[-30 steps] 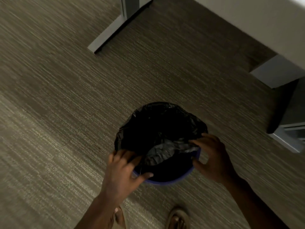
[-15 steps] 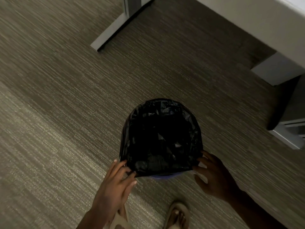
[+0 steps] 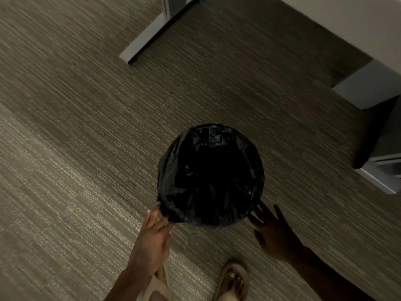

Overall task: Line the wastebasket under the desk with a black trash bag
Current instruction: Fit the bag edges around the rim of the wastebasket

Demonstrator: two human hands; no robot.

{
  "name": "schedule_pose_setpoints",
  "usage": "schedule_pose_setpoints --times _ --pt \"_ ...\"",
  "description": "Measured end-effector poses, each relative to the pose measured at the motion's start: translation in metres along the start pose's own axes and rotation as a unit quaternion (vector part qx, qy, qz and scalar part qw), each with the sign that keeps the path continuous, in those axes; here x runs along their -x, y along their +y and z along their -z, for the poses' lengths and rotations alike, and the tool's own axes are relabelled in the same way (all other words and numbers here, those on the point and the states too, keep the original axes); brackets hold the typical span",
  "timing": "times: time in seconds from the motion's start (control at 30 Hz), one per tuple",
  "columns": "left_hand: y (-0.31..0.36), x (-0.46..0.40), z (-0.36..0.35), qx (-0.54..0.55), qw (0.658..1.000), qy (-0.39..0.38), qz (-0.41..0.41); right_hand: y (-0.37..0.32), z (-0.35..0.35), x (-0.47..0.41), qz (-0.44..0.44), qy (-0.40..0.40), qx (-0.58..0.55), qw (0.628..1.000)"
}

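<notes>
The black trash bag (image 3: 210,174) is draped over the round wastebasket on the carpet and folded down all around its rim. No part of the basket shows under the plastic. My left hand (image 3: 152,235) is at the bag's near-left edge, fingers straight and fingertips touching the folded-down plastic. My right hand (image 3: 274,232) is at the near-right edge with fingers spread, holding nothing, just off the bag.
A grey desk foot (image 3: 145,44) lies on the carpet at the top. The pale desk top (image 3: 347,22) crosses the top right, with a grey support (image 3: 368,88) and a grey base (image 3: 382,177) below it. My sandalled feet (image 3: 232,281) are at the bottom edge.
The bag's near edge was pulled over the blue rim, which is now covered. Both hands slid down and back from the rim, and the right hand's fingers spread apart.
</notes>
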State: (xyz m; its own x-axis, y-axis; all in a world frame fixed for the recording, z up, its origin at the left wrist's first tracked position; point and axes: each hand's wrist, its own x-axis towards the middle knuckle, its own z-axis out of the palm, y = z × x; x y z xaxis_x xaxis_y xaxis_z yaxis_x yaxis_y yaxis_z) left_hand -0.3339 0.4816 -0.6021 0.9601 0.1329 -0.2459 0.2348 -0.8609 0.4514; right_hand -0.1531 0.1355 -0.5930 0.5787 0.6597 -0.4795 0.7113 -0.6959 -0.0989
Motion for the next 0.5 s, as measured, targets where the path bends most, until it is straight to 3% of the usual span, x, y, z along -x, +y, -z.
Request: schedule_pose_setpoints --times 0.07,0.17,0.23,0.27,0.33,0.4,0.43,0.5 --pt "0.013 -0.003 0.012 0.154 0.982 0.058 0.09 -0.006 0.005 0.0 -0.072 0.064 -0.127 0.987" --pt "0.041 -0.015 0.042 0.309 0.895 0.212 0.243 -0.018 0.044 -0.002 -0.195 0.266 -0.255 0.909" --pt "0.052 -0.026 0.059 0.324 0.851 0.291 0.292 -0.035 0.077 -0.012 -0.178 0.361 -0.259 0.878" --pt "0.056 -0.032 0.065 0.33 0.839 0.302 0.309 -0.046 0.091 -0.021 -0.145 0.373 -0.26 0.879" --pt "0.062 -0.049 0.074 0.337 0.846 0.266 0.316 -0.073 0.112 -0.042 -0.086 0.299 -0.285 0.906" --pt "0.066 -0.069 0.078 0.336 0.876 0.177 0.298 -0.098 0.116 -0.072 -0.079 0.176 -0.31 0.931" --pt "0.067 -0.079 0.08 0.343 0.883 0.142 0.288 -0.108 0.115 -0.089 -0.098 0.116 -0.329 0.932" --pt "0.071 -0.096 0.081 0.395 0.865 0.102 0.292 -0.134 0.117 -0.123 -0.119 0.021 -0.402 0.908"
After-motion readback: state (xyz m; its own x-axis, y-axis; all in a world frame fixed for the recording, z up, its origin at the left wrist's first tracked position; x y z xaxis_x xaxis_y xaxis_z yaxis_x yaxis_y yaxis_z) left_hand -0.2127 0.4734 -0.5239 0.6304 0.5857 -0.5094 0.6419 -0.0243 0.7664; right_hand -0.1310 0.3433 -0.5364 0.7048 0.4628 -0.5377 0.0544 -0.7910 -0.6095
